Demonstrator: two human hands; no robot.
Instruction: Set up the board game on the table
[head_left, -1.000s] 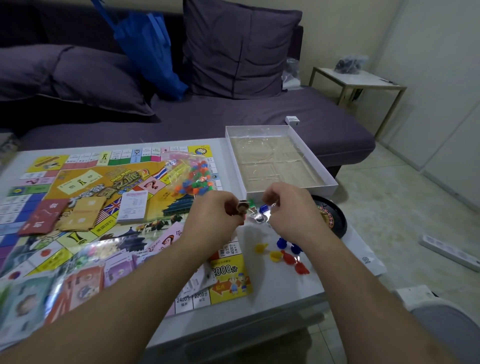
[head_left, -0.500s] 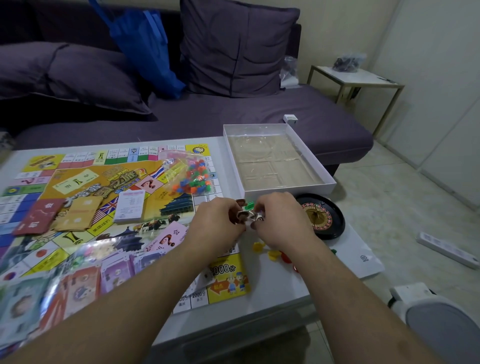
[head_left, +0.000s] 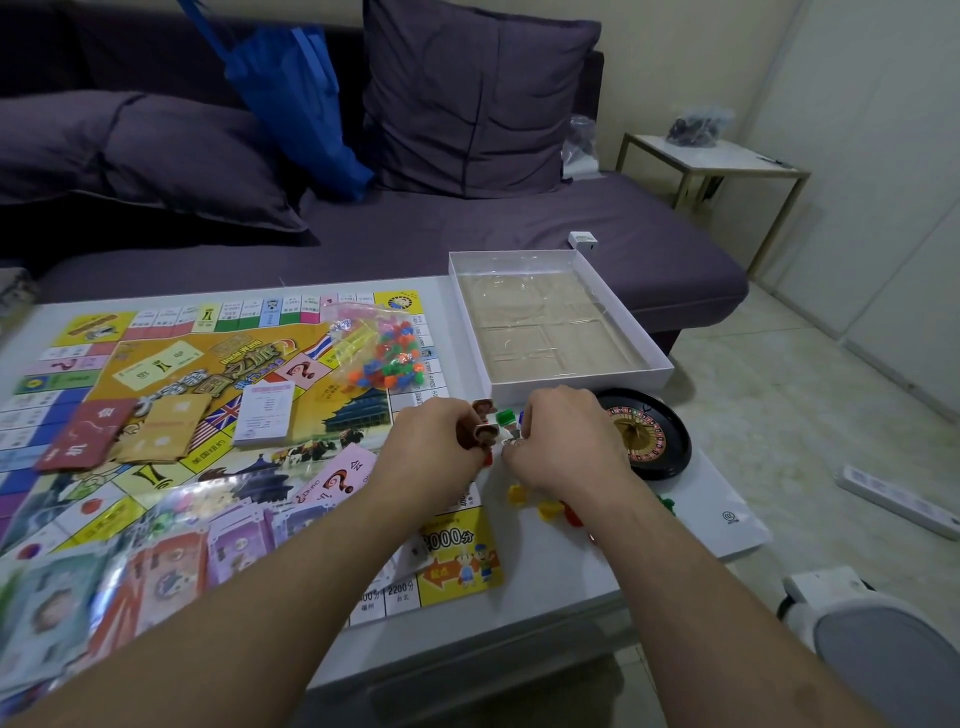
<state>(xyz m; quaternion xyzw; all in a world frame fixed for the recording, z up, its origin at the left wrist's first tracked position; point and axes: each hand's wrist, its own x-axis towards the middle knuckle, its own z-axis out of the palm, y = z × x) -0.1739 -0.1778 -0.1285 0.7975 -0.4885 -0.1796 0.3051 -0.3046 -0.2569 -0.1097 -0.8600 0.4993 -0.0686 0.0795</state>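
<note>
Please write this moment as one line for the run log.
left hand: holds brown cardboard character pieces | right hand: pinches small clear plastic bag | loose coloured plastic pawns: on white table

Board (head_left: 156, 415) spreads across the table's (head_left: 550, 587) left half; box (head_left: 613, 384) sits at two o'clock from it, wheel (head_left: 657, 441) just in front of the box. Bag of pieces (head_left: 384, 353) lies on the board's far right edge, card stack (head_left: 262, 418) mid-board.
</note>
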